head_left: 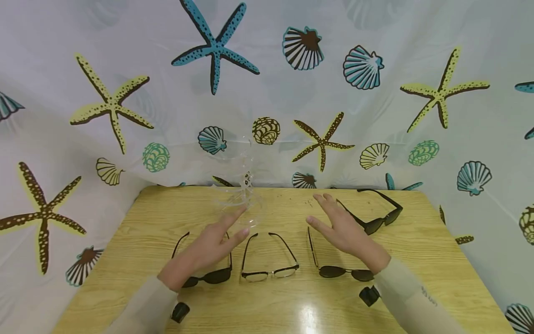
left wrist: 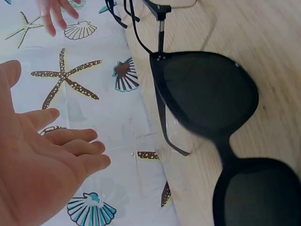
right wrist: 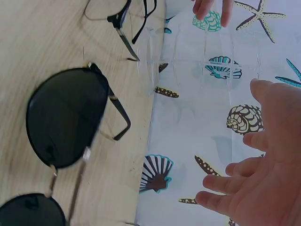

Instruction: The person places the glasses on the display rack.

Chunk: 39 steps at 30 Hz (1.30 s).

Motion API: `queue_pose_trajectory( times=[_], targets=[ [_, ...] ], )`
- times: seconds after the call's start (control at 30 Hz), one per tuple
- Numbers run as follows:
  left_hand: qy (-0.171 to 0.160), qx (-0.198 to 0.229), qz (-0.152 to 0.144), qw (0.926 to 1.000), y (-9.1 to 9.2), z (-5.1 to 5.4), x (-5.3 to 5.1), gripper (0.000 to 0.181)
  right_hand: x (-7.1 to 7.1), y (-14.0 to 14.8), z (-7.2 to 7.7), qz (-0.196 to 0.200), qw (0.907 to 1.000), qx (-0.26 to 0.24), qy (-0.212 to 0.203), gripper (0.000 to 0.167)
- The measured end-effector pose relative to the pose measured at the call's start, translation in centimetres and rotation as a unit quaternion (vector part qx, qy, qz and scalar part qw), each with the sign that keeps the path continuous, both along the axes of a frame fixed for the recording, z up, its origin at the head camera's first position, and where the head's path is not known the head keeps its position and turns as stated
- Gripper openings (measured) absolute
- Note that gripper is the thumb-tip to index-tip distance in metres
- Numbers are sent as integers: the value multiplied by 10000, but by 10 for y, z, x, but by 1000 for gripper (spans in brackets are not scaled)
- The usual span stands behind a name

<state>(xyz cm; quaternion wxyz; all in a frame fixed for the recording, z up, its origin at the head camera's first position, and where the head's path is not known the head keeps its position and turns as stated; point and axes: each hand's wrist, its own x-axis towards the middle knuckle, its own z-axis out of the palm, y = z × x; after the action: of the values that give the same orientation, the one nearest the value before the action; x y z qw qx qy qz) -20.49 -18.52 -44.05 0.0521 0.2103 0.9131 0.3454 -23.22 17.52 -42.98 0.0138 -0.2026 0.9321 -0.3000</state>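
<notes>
My left hand (head_left: 212, 246) hovers over black sunglasses (head_left: 219, 277) at the left, fingers extended and holding nothing. Its index finger points toward a clear plastic rack (head_left: 246, 197) at the back of the table; whether they touch I cannot tell. My right hand (head_left: 344, 232), fingers spread and empty, is above thin-framed dark sunglasses (head_left: 332, 271). Between the hands lie clear-lensed eyeglasses (head_left: 255, 277) with dark brows, temples unfolded. In the left wrist view, the black sunglasses (left wrist: 207, 94) look large beside the left palm (left wrist: 51, 165). The right wrist view shows the right palm (right wrist: 268, 165) apart from the thin-framed pair (right wrist: 68, 117).
A further pair of black sunglasses (head_left: 374, 226) lies unfolded at the back right. Behind the wooden table (head_left: 267, 311) hangs a white cloth (head_left: 267, 93) printed with starfish and shells. Small black devices (head_left: 180, 312) sit at both wrists.
</notes>
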Motion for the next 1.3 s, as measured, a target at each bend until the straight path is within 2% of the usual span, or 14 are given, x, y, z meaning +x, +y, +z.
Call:
queue_pose_trajectory(
  times=[0.27,0.47,0.6,0.77,0.93,1.13,1.3],
  targets=[
    [-428,402,120,9982,0,-5,12,64,10,-7,-8,216,9994,-262,-108,74],
    [-959,904,159,9911,0,-11,16,63,16,-11,-17,297,9976,-542,-301,73],
    [-1141,1034,107,9880,1,-11,18,64,21,-13,-20,345,9959,-696,-462,68],
    [-1152,1007,-32,9882,6,-11,22,65,24,-17,-24,400,9939,-813,-625,60],
    [-1077,929,-136,9897,12,-13,26,59,25,-21,-31,674,9911,-884,-736,52],
    [-950,798,-244,9920,15,-14,26,58,27,-27,-39,851,9872,-1067,-826,43],
    [-927,682,-239,9931,16,-17,23,58,30,-31,-44,843,9885,-944,-832,37]
  ],
)
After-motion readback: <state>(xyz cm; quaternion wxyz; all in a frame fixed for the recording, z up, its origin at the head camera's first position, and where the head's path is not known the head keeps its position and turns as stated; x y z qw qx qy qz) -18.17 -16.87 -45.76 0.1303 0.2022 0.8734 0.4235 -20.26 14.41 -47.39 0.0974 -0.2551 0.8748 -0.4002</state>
